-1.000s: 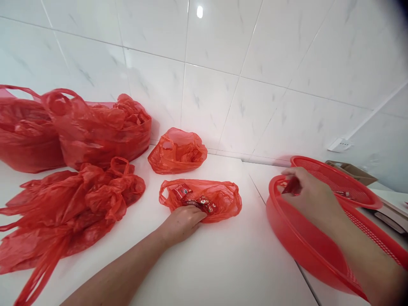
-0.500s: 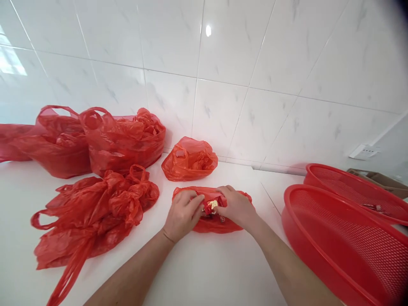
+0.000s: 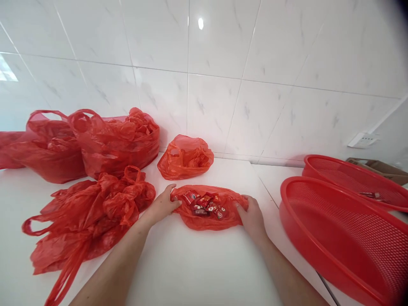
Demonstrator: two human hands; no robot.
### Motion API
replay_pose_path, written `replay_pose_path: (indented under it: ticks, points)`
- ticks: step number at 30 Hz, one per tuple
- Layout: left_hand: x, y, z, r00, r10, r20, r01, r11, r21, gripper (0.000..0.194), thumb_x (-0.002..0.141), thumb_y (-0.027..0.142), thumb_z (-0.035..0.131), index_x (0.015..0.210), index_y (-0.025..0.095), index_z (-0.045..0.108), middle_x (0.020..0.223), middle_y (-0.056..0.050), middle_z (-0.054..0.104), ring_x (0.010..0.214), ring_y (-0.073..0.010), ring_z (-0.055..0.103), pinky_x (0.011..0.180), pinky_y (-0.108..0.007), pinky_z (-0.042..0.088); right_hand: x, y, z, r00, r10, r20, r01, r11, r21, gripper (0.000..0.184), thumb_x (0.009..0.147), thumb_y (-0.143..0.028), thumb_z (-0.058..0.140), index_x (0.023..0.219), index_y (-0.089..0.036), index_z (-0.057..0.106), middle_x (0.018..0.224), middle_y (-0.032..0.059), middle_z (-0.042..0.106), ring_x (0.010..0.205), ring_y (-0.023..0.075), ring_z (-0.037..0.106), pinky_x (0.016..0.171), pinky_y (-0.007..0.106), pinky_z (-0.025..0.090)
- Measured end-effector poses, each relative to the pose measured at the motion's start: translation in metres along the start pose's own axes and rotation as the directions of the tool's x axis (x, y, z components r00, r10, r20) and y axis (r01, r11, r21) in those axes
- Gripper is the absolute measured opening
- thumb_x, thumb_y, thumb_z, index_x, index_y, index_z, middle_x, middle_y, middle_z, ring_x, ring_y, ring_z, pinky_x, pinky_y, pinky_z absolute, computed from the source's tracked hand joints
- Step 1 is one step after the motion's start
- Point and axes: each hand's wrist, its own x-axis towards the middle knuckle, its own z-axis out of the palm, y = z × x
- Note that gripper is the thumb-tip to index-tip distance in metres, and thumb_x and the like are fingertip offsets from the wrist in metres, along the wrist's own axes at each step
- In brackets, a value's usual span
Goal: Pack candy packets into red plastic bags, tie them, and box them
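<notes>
A red plastic bag (image 3: 207,224) lies on the white table with its mouth spread wide. Inside it are several small red wrapped snack packets (image 3: 208,203), some with white print. My left hand (image 3: 163,205) pinches the bag's left edge between thumb and fingers. At the opposite end, my right hand (image 3: 254,216) grips the right edge, its thumb on the inner side of the rim.
Behind the bag stands a smaller red bag (image 3: 186,163). Crumpled red bags (image 3: 95,212) lie on the left, with fuller ones (image 3: 121,146) against the tiled wall. Two red mesh baskets (image 3: 318,238) stand on the right, near a wall socket (image 3: 363,140).
Both hands have moved from the middle of the bag out to its two ends. The bag's mouth is now wider and more packets show. The view has shifted slightly.
</notes>
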Motion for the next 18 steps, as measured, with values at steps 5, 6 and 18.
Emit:
replay_pose_path:
  ticks: [5,6,18]
  points:
    - [0.011,0.046,-0.001,0.993,0.085,-0.081,-0.105,0.948,-0.300,0.069,0.076,0.031,0.062,0.137,0.023,0.030,0.084,0.000,0.055,0.072,-0.0136,0.059,0.061,-0.031,0.055,0.009,-0.006,-0.007,0.987,0.145,0.074,-0.160,0.945,0.287,0.030,0.077,-0.046,0.052,0.086,-0.020,0.064,0.084,0.0048,0.068,0.080,0.0234,0.062,0.072,0.036,0.049]
    - [0.015,0.058,-0.002,0.988,0.102,-0.119,-0.135,0.942,-0.308,0.070,0.075,0.030,0.063,0.137,0.024,0.032,0.084,0.000,0.055,0.071,-0.0135,0.059,0.061,-0.031,0.055,0.012,-0.009,-0.008,0.979,0.182,0.090,-0.202,0.908,0.367,0.030,0.074,-0.045,0.055,0.084,-0.019,0.064,0.083,0.0051,0.068,0.079,0.0236,0.062,0.070,0.035,0.049]
    - [0.024,0.136,-0.035,0.846,0.321,-0.425,-0.454,0.853,-0.258,0.049,0.070,0.025,0.066,0.116,0.019,0.053,0.069,0.002,0.059,0.061,-0.0134,0.060,0.057,-0.027,0.054,0.055,-0.063,-0.060,0.991,0.131,0.004,-0.112,0.833,0.542,0.027,0.068,-0.043,0.064,0.074,-0.017,0.064,0.067,0.0007,0.061,0.062,0.0139,0.054,0.053,0.024,0.041]
